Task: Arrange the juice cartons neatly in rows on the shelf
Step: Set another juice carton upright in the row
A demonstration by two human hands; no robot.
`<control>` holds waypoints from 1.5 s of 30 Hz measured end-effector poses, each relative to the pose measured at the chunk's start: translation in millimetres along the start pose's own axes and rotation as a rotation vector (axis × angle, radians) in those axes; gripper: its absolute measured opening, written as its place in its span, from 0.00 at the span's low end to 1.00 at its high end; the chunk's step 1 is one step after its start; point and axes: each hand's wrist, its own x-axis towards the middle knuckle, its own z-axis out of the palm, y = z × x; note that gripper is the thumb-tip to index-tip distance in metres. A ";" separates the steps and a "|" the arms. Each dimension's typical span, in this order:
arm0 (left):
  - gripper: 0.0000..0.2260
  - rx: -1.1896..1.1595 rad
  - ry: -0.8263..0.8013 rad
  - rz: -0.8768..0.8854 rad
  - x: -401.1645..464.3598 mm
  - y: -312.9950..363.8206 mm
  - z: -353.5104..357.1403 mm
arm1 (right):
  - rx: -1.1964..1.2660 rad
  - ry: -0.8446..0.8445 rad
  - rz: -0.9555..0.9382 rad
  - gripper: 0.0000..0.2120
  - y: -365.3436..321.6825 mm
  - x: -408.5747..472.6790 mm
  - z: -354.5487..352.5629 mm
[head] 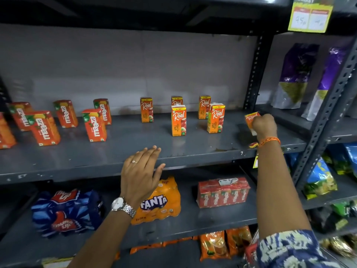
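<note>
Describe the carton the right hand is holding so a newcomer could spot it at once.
Start at the grey middle shelf and go to its right end, past the five upright Real cartons. The held carton is there, tilted in the right hand. It alone is gripped and leaning, its fingers covering most of it.

- Shelving unit (135,163): dark grey metal, several tiers, paint chipped along the front edge.
- Back panel (125,70): pale grey, dull, lightly smudged.
- Perforated upright (253,74): black, slotted, set at the right rear corner.
- Neighbouring rack (328,105): grey, joined by a slotted post on the right.
- Price tag (310,15): yellow, hung from the upper shelf.
- Light: a ceiling lamp is reflected as a bright spot (269,0) on the top shelf.
</note>
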 end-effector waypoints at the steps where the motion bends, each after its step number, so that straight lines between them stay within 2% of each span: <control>1: 0.21 -0.001 -0.012 -0.002 0.3 0.5 -0.9 | 0.139 -0.017 0.016 0.20 -0.8 -4.8 -2.6; 5: 0.22 0.003 -0.047 0.000 1.2 0.5 -5.6 | 0.633 -0.278 -0.026 0.13 -10.5 -29.4 -8.0; 7: 0.22 0.017 -0.057 0.022 1.2 -1.2 -9.0 | 0.830 -0.345 0.014 0.11 -20.4 -46.9 -8.1; 9: 0.23 0.032 -0.071 0.038 0.4 -4.4 -13.3 | 0.924 -0.476 0.030 0.12 -28.6 -62.2 -2.7; 12: 0.23 0.022 -0.074 0.004 -4.9 -14.5 -21.4 | 0.946 -0.604 -0.056 0.11 -40.1 -84.8 11.3; 15: 0.23 0.025 -0.078 -0.037 -13.2 -31.4 -31.5 | 0.908 -0.633 -0.127 0.18 -55.1 -109.3 31.7; 20: 0.24 0.028 -0.079 -0.116 -25.1 -57.8 -45.4 | 0.687 -0.761 -0.264 0.16 -80.2 -150.0 75.0; 24: 0.27 0.013 -0.138 -0.107 -28.5 -62.1 -53.4 | 0.539 -0.818 -0.369 0.14 -90.0 -175.4 118.4; 32: 0.28 -0.036 -0.224 -0.169 -24.9 -56.6 -64.6 | 0.126 -0.731 -0.478 0.18 -87.9 -182.2 170.5; 41: 0.22 -0.078 -0.111 -0.301 -8.2 -47.2 -73.0 | -0.044 -0.688 -0.560 0.22 -80.8 -181.8 177.7; 45: 0.19 0.028 -0.212 -0.409 18.8 -48.9 -79.0 | -0.108 -0.676 -0.624 0.22 -80.6 -186.3 171.2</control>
